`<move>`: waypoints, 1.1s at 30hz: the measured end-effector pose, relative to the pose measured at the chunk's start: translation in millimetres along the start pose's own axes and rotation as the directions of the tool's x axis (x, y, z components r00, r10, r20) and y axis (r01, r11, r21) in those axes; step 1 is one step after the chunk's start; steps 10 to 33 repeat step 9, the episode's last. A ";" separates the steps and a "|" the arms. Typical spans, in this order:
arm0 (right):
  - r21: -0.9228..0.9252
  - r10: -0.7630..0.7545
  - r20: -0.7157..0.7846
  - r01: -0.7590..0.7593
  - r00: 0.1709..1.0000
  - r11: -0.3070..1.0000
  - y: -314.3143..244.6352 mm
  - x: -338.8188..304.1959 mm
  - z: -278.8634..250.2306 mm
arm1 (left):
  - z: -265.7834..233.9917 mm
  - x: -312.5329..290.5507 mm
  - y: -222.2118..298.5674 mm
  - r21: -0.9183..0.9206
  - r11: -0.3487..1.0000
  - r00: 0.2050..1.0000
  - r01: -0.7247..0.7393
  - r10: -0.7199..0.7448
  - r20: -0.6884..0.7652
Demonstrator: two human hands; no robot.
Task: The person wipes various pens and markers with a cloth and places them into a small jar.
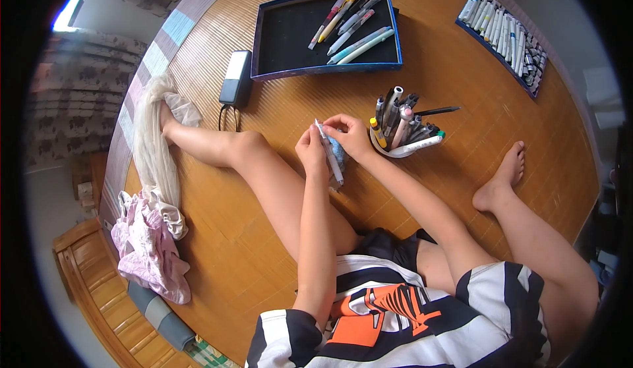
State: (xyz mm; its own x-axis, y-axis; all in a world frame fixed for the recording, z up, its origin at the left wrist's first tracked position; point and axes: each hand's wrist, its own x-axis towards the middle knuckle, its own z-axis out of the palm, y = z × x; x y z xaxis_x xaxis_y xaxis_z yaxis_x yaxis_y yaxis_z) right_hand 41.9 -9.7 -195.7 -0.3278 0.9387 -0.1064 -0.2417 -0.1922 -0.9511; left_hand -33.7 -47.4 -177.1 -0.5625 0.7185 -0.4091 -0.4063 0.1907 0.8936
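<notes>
Fingers (pixel 315 145) of the left hand (pixel 310 154) and those of the right hand (pixel 349 134) pinch a slim pale pen (pixel 328 152), held slanted just above the woven bamboo mat (pixel 264 256) beside a white cup of markers (pixel 402 134); something bluish sits behind it, too hidden to name. It looks light, stiff and smooth, likely slippery, so a grip on the barrel near each end should steady it best.

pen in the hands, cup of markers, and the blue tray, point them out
pen (pixel 328 149), head view, on the middle of its pale barrel
cup of markers (pixel 403 131), head view, on the markers standing in it
blue tray (pixel 290 32), head view, on its bare black floor
</notes>
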 end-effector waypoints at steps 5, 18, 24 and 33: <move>-0.112 0.119 0.319 -0.088 0.940 0.990 -4.0 -10.2 -19.3 | -3.0 0.0 1.7 0.023 1.000 0.999 0.018 -0.017 -0.028; -0.027 0.145 0.303 -0.144 0.942 0.989 -2.4 -12.2 -18.7 | -0.9 0.5 0.5 -0.026 0.998 0.998 0.060 -0.059 0.007; -0.027 0.145 0.303 -0.144 0.942 0.989 -2.4 -12.2 -18.7 | -0.9 0.5 0.5 -0.026 0.998 0.998 0.060 -0.059 0.007; -0.027 0.145 0.303 -0.144 0.942 0.989 -2.4 -12.2 -18.7 | -0.9 0.5 0.5 -0.026 0.998 0.998 0.060 -0.059 0.007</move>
